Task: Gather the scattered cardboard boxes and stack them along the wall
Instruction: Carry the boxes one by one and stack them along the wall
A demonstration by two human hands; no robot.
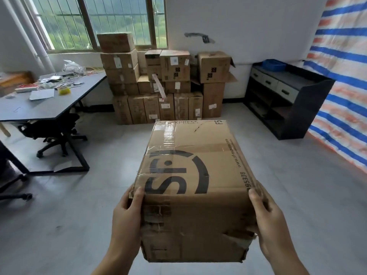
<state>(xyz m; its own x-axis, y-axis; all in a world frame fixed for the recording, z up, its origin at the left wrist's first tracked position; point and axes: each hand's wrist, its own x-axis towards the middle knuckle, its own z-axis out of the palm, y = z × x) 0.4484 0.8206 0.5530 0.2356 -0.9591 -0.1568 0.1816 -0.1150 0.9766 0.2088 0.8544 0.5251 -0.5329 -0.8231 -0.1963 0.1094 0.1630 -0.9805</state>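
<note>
A brown cardboard box (195, 179) with a large black logo and clear tape on its top is held up in front of me, above the grey floor. My left hand (126, 213) grips its near left edge, thumb on the top corner. My right hand (267, 217) grips the near right edge, where the cardboard is torn. Straight ahead, a stack of cardboard boxes (164, 86) stands several rows high against the white wall, below the window.
A grey desk (49, 104) with papers, cables and a yellow tape roll stands at the left, a black office chair (53, 130) under it. A black shelf unit (288, 96) with drawers lines the right wall beside a striped tarp (341, 76). Bare floor lies between me and the stack.
</note>
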